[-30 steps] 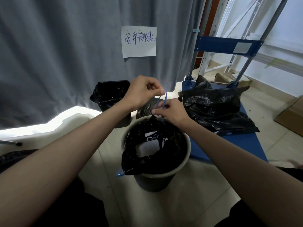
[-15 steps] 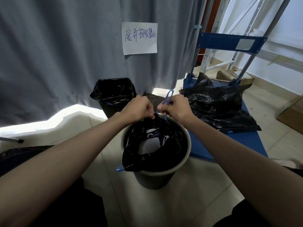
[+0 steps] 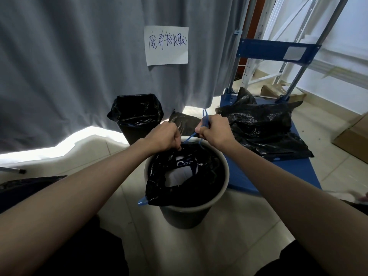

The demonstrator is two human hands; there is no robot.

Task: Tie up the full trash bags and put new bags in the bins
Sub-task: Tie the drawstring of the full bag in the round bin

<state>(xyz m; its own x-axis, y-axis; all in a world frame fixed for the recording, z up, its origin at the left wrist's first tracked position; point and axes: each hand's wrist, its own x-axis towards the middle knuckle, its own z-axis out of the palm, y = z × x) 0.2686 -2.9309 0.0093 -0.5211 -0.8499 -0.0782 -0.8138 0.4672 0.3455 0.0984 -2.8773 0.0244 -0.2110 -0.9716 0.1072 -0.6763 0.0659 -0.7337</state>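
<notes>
A round dark bin [image 3: 185, 216] with a pale rim stands on the floor in front of me. Inside it sits a black trash bag [image 3: 203, 182], partly gathered, with white packaging showing through its mouth. My left hand [image 3: 165, 136] grips the bag's far edge at the rim. Just right of it, my right hand [image 3: 215, 130] is closed on the blue drawstring [image 3: 205, 116], whose loop sticks up above the fist. Another blue tab of the drawstring pokes out at the bag's near left. A second bin [image 3: 137, 120] lined with a black bag stands behind, against the curtain.
A blue hand cart [image 3: 258, 176] on the right carries filled black bags [image 3: 264, 128]. A grey curtain with a paper sign [image 3: 166, 45] hangs behind. Cardboard boxes [image 3: 354, 140] lie at far right. More black plastic lies at lower left.
Both hands have dropped from above the bin to its far rim. My left hand went from the drawstring to the bag's edge; my right keeps the blue loop.
</notes>
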